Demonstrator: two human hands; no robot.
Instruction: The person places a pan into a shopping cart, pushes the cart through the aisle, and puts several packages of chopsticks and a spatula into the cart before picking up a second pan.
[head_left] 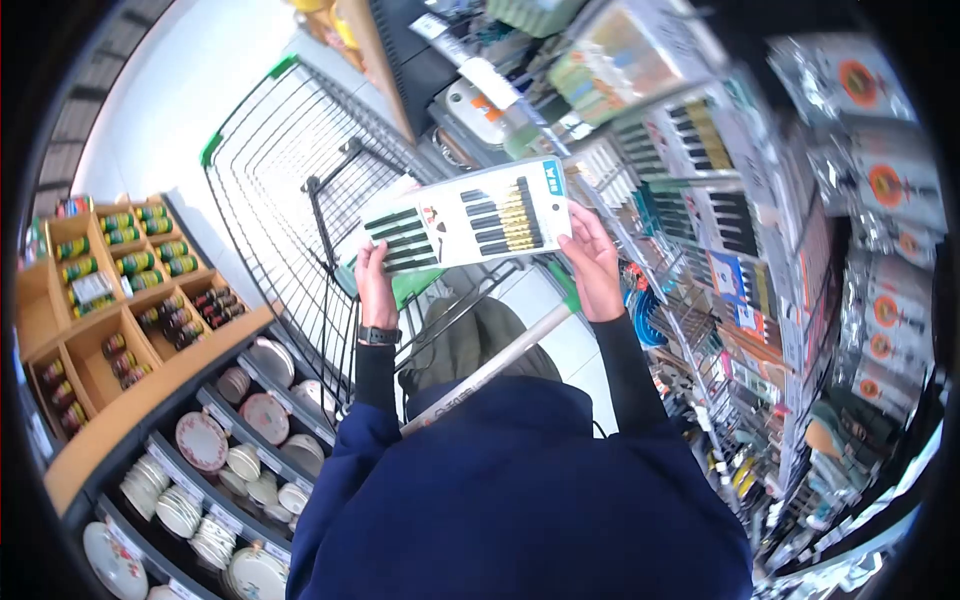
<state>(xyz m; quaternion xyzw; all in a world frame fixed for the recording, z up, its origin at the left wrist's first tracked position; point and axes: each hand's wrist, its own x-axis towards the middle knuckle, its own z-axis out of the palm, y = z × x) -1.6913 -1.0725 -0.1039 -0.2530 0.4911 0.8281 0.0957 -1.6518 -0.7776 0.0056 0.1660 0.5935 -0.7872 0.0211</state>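
Observation:
A flat white package (pixel 455 215) with a row of dark green sticks on one side and black and gold ones on the other is held up over the cart. Its left end is in my left hand (pixel 375 290), fingers closed on the edge, a dark watch on the wrist. The right end is gripped by my right hand (pixel 594 262), with the thumb on the front. Below the package runs the pale handle bar (pixel 490 368) of a wire shopping cart (pixel 270 170) with green corners.
At the left, a wooden bin display (pixel 125 345) holds small jars or cans, above dark shelves of plates and bowls (pixel 202 440). Packaged goods hang on racks (pixel 700 200) at the right, with clear bags (pixel 885 310) further right. White floor tiles (pixel 150 110) show beyond the cart.

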